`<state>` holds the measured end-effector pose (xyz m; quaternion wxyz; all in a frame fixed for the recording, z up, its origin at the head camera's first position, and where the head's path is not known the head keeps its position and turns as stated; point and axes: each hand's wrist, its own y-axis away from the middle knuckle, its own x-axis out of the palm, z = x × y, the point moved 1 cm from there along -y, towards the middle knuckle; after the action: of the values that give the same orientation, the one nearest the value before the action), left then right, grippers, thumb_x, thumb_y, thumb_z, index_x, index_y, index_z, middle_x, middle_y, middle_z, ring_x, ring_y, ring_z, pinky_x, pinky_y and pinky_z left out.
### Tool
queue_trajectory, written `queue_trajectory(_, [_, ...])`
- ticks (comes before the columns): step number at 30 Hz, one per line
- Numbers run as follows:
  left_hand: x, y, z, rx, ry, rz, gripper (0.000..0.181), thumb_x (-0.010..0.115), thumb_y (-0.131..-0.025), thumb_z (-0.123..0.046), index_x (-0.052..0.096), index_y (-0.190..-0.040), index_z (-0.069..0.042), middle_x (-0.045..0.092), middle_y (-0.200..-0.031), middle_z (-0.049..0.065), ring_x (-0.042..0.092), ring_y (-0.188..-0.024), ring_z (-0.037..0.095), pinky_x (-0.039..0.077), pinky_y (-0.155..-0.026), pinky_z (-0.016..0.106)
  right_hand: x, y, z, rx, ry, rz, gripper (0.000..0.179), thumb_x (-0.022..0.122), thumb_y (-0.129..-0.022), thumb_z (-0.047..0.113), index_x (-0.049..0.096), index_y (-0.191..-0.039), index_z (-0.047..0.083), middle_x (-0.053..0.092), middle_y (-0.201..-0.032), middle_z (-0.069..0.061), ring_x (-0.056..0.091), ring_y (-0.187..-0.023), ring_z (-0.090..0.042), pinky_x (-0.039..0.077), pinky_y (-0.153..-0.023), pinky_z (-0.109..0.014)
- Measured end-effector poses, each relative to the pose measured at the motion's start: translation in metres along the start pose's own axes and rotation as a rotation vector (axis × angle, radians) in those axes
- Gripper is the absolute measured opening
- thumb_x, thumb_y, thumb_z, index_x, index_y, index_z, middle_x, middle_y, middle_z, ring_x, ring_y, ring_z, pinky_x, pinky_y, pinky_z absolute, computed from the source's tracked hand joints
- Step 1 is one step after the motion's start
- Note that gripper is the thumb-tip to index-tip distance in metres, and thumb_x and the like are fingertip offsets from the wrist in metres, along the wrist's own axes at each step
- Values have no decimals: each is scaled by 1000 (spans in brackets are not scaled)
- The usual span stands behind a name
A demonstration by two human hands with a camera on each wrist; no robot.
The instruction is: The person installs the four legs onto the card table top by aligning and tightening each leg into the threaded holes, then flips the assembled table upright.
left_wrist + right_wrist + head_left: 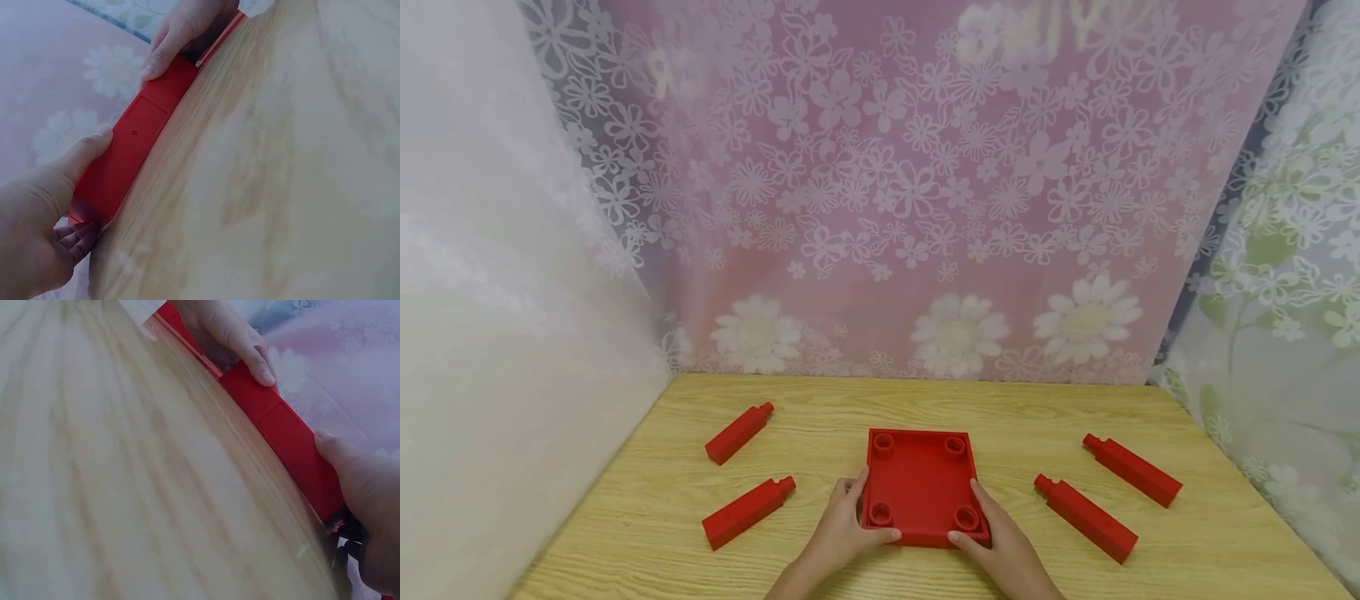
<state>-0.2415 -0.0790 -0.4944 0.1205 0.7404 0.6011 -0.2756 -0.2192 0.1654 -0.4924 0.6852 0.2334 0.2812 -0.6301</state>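
A square red tray-like piece (921, 483) with a raised rim and a round socket in each corner lies in front of me, hollow side up. My left hand (844, 523) grips its left side, thumb over the near rim. On the opposite side my right hand (1000, 533) holds it the same way, its thumb also on the near rim. In the left wrist view the piece's outer side wall (134, 134) shows, with a shallow rectangular outline and a small mark. The right wrist view shows that red wall (284, 434) between both hands, low over the wood.
Two red square bars with notched round ends, a far one (737, 434) and a near one (748, 512), lie on the left. Two similar bars, one far (1133, 471) and one near (1086, 518), lie on the right. The wooden table (820, 400) ends at a flowered curtain (880, 208).
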Motion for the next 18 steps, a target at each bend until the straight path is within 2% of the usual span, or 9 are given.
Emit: queue_trajectory(18, [4, 7, -6, -23, -11, 10, 106, 77, -67, -49, 24, -144, 1, 39, -113, 9, 43, -103, 25, 41, -85, 45, -2, 5, -7, 27, -10, 6, 93, 66, -74, 56, 31, -143, 5, 36, -139, -22, 36, -123, -41, 35, -92, -56])
